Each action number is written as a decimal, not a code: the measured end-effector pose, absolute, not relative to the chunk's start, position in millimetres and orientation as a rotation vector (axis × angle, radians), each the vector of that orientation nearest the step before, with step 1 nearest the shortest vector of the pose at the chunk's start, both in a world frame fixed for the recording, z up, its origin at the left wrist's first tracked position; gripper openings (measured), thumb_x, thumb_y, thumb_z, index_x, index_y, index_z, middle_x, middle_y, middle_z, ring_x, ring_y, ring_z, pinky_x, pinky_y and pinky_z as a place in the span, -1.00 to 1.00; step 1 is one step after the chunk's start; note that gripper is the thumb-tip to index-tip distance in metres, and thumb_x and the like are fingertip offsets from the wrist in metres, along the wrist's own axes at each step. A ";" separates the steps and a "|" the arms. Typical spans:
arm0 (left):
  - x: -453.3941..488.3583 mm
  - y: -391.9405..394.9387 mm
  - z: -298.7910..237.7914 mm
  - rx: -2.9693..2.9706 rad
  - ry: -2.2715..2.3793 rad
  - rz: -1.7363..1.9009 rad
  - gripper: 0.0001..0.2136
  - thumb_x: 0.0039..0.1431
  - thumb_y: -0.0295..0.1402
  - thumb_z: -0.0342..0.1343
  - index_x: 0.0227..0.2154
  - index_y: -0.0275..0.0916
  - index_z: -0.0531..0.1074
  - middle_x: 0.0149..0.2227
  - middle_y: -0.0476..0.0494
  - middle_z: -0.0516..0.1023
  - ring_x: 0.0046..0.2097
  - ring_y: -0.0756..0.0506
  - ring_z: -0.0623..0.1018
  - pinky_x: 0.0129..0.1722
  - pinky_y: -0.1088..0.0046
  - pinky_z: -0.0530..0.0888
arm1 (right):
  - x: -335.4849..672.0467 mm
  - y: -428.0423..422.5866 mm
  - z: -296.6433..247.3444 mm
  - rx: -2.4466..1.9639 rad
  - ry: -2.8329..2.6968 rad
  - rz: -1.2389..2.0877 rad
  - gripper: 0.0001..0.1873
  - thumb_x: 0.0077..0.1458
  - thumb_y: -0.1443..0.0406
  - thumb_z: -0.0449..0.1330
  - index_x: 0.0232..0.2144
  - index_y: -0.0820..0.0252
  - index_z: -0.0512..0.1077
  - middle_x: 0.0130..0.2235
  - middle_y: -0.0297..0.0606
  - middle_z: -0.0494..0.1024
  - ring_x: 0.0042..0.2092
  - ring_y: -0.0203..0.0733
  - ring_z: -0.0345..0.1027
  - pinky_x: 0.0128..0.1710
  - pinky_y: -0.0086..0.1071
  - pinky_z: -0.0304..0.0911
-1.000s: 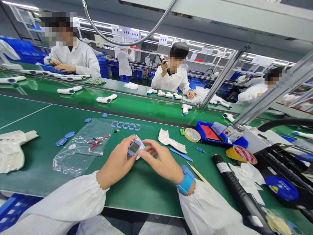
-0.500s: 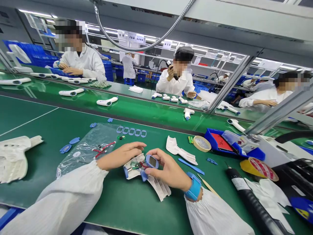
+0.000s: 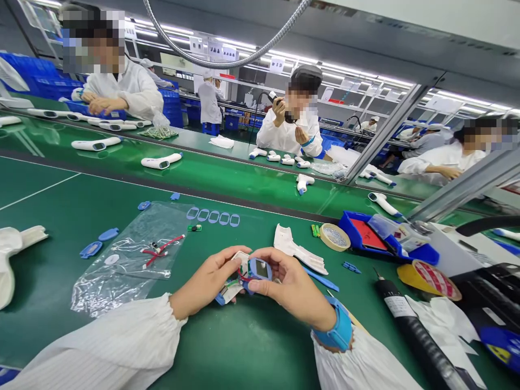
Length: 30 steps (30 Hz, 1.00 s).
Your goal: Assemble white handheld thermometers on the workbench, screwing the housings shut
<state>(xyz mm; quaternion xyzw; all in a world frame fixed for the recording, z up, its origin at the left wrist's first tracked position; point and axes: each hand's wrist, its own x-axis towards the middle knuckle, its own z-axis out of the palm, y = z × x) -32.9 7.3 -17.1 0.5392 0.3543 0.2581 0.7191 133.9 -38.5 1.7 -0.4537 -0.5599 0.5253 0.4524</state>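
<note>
My left hand [image 3: 207, 281] is closed around a white thermometer housing half [image 3: 233, 293] that carries a green circuit board and blue trim. Its thumb presses on the upper part of the housing. In my right hand [image 3: 290, 284], thumb and fingers pinch a blue-framed display module [image 3: 260, 268], its grey screen facing up towards me. Red wires [image 3: 244, 275] run between the display and the housing. The two pieces are close together, just above the green table. My fingers hide much of the housing, including its handle end.
Behind my hands lie another white housing half [image 3: 298, 249], a blue pry tool [image 3: 323, 279] and a tape roll [image 3: 335, 237]. A clear plastic bag [image 3: 122, 271] with wires is at left. An electric screwdriver [image 3: 410, 319] and a blue bin [image 3: 430, 254] are right. Co-workers sit beyond the conveyor [image 3: 227, 187].
My left hand has gone from hovering over the housing to gripping it. The housing has turned and come up off the table. The display stays in my right hand.
</note>
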 end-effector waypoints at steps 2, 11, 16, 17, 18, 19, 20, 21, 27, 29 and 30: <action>-32.6 6.4 -19.0 1.247 0.768 0.592 -0.58 0.13 -0.11 0.03 0.01 -0.18 0.25 -0.40 0.00 0.40 -0.50 0.03 0.40 -0.56 0.53 0.39 | 133.3 -39.5 1.3 -1.178 -1.411 1.193 -0.66 -0.14 0.37 0.32 -0.24 0.15 0.37 -0.33 -0.38 0.46 -0.31 -0.29 0.33 -0.31 -0.40 0.29; -31.4 5.6 -22.3 1.236 0.789 0.737 -0.58 0.14 -0.10 0.03 -0.01 -0.23 0.34 -0.15 -0.13 0.49 -0.14 -0.11 0.45 -0.16 0.43 0.40 | 132.2 -41.3 -9.8 -1.224 -1.784 0.469 -0.77 0.11 0.34 0.17 -0.15 0.08 0.43 -0.13 -0.26 0.51 -0.12 -0.18 0.33 -0.13 -0.29 0.26; -31.6 4.0 -22.8 1.361 0.745 0.784 -0.65 0.20 -0.19 -0.01 0.00 -0.19 0.38 -0.03 -0.11 0.47 0.02 -0.15 0.39 0.05 0.36 0.28 | 130.8 -40.9 -12.8 -1.179 -1.854 0.273 -0.76 0.13 0.36 0.15 -0.13 0.09 0.44 -0.14 -0.27 0.54 -0.15 -0.17 0.32 -0.15 -0.26 0.28; -31.7 3.7 -23.0 1.373 0.748 0.789 -0.66 0.20 -0.20 -0.02 0.00 -0.19 0.38 -0.02 -0.11 0.46 0.04 -0.15 0.38 0.06 0.35 0.27 | 130.3 -40.8 -13.2 -1.177 -1.854 0.267 -0.76 0.13 0.37 0.15 -0.12 0.09 0.44 -0.14 -0.27 0.54 -0.16 -0.18 0.32 -0.16 -0.26 0.28; -31.9 3.5 -23.4 1.383 0.753 0.794 -0.66 0.21 -0.21 -0.02 0.00 -0.19 0.37 -0.02 -0.11 0.46 0.04 -0.14 0.38 0.07 0.35 0.27 | 129.8 -40.9 -13.5 -1.176 -1.851 0.268 -0.76 0.14 0.37 0.15 -0.12 0.09 0.44 -0.14 -0.27 0.54 -0.16 -0.18 0.32 -0.16 -0.26 0.28; -32.2 3.3 -23.9 1.389 0.757 0.795 -0.66 0.21 -0.22 -0.03 0.00 -0.19 0.37 -0.01 -0.11 0.45 0.04 -0.14 0.38 0.07 0.35 0.27 | 129.1 -41.1 -13.9 -1.179 -1.844 0.272 -0.76 0.14 0.37 0.14 -0.12 0.09 0.44 -0.14 -0.27 0.54 -0.15 -0.18 0.32 -0.15 -0.26 0.27; -32.6 3.2 -24.6 1.395 0.765 0.798 -0.66 0.21 -0.23 -0.03 0.00 -0.20 0.37 -0.01 -0.11 0.45 0.03 -0.14 0.39 0.06 0.35 0.28 | 128.4 -41.5 -14.2 -1.186 -1.835 0.274 -0.76 0.14 0.37 0.14 -0.12 0.08 0.44 -0.13 -0.27 0.53 -0.14 -0.18 0.31 -0.14 -0.25 0.27; -32.9 3.0 -25.4 1.405 0.775 0.800 -0.66 0.21 -0.23 -0.03 0.00 -0.20 0.37 0.00 -0.12 0.45 0.02 -0.14 0.39 0.06 0.35 0.28 | 127.6 -42.1 -14.6 -1.201 -1.824 0.272 -0.76 0.14 0.37 0.14 -0.13 0.08 0.45 -0.13 -0.26 0.52 -0.13 -0.18 0.31 -0.12 -0.25 0.26; -33.3 1.4 -28.9 1.464 0.858 0.833 -0.67 0.19 -0.24 -0.04 -0.03 -0.22 0.39 0.01 -0.15 0.42 0.00 -0.14 0.40 0.03 0.36 0.30 | 120.6 -45.7 -18.0 -1.276 -1.725 0.281 -0.77 0.14 0.35 0.13 -0.15 0.04 0.48 -0.19 -0.24 0.45 -0.12 -0.17 0.27 -0.15 -0.28 0.25; -33.2 0.7 -28.5 1.463 0.871 0.845 -0.67 0.19 -0.24 -0.04 -0.04 -0.23 0.40 -0.01 -0.16 0.43 -0.01 -0.14 0.40 0.02 0.37 0.31 | 119.3 -45.3 -19.5 -1.271 -1.707 0.296 -0.77 0.14 0.34 0.13 -0.15 0.03 0.48 -0.21 -0.25 0.44 -0.14 -0.18 0.27 -0.16 -0.28 0.25; -33.4 0.3 -28.2 1.460 0.873 0.850 -0.67 0.18 -0.25 -0.04 -0.05 -0.24 0.40 -0.03 -0.16 0.43 -0.02 -0.14 0.41 0.01 0.38 0.31 | 119.0 -44.8 -20.4 -1.273 -1.697 0.298 -0.77 0.14 0.33 0.14 -0.16 0.02 0.48 -0.21 -0.24 0.44 -0.14 -0.17 0.27 -0.16 -0.27 0.25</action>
